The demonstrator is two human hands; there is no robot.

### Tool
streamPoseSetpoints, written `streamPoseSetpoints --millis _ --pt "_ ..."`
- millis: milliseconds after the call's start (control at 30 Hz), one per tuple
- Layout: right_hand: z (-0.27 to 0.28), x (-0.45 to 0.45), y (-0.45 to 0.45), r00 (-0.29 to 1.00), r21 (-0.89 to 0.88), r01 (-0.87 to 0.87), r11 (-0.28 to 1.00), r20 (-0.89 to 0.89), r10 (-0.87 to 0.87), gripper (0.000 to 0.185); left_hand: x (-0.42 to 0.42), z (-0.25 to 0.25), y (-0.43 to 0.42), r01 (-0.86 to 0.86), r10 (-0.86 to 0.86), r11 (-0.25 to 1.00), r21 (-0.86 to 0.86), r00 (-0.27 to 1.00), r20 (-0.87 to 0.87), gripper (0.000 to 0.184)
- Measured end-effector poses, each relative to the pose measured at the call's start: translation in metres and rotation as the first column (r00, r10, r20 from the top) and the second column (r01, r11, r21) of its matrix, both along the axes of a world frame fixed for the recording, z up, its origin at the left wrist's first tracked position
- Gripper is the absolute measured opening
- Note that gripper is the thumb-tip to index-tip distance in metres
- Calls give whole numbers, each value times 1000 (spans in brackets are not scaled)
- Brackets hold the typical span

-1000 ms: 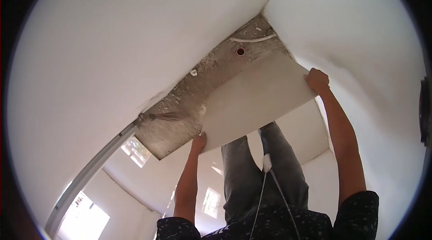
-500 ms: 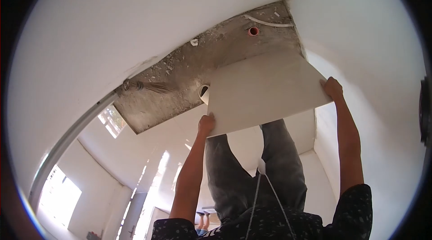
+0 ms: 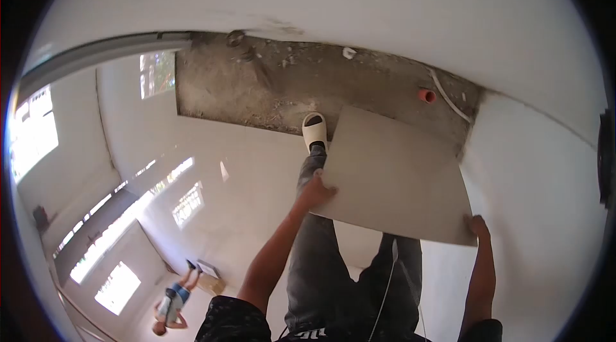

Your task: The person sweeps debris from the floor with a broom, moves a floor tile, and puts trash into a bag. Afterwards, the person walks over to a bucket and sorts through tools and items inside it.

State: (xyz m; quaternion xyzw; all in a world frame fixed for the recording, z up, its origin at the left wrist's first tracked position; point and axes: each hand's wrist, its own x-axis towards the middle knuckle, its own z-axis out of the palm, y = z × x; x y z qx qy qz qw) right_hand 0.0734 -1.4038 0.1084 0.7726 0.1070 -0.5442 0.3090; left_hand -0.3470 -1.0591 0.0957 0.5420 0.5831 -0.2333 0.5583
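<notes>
Both hands hold a large grey floor tile in front of my legs. My left hand grips its left edge near the close corner, thumb lying on the top face. At the close right corner, my right hand is closed on the opposite edge. The tile is over the near part of a rough, bare strip of floor and hides some of it. My left foot, in a cream slipper, stands beside the tile's far left corner.
A red pipe end sticks up from the bare strip, near a pale hose. A brush-like bundle and a white scrap lie along the wall. Glossy tiled floor spreads left. Another person stands far off, near a cardboard box.
My view has turned, so the bare strip lies differently across it. The tile and both hands appear lower and further right. More of my left slipper and the other person now shows.
</notes>
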Motion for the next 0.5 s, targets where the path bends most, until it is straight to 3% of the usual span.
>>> streamPoseSetpoints --millis 67,100,167,200,233,300,333,367,400,433,467,500 --pt "-18 12 12 992 -73 -103 992 -77 98 68 -7 -13 -12 42 -44 997 61 998 38 76" --pt "-22 13 25 978 -154 -172 973 -147 149 68 -7 -7 -11 -26 27 1000 -14 998 52 79" --pt "-39 2 80 845 32 -527 849 128 519 70 -5 -9 -14 -33 33 999 -12 999 39 79" --pt "-44 -17 137 858 236 -508 829 228 460 68 -7 -11 -16 -12 13 1000 -21 999 37 79" --pt "-54 -39 190 873 482 -488 728 276 402 60 -10 -12 -16 -21 22 999 -25 999 43 79" --pt "-74 -103 310 895 905 -320 279 192 404 46 -13 -13 -14 -108 115 993 -45 974 195 78" --pt "-75 -140 366 861 965 -253 71 191 471 42 -16 -13 -13 -101 112 993 -61 970 215 78" --pt "-63 -182 419 893 995 5 96 -48 448 43 -19 -12 -10 -178 208 971 -159 956 206 78" --pt "-64 -216 467 619 871 -324 -369 490 613 41 -18 -11 -9 -247 299 934 -259 936 187 78" --pt "-65 -250 505 634 872 -214 -441 467 616 39 -19 -10 -10 -228 293 932 -283 932 213 78" --pt "-82 -276 538 507 716 -239 -656 668 544 41 -20 -9 -11 -267 335 921 -286 914 228 76" --pt "-87 -298 567 187 581 -336 -741 813 552 39 -19 -10 -11 -306 378 908 -287 894 240 74"
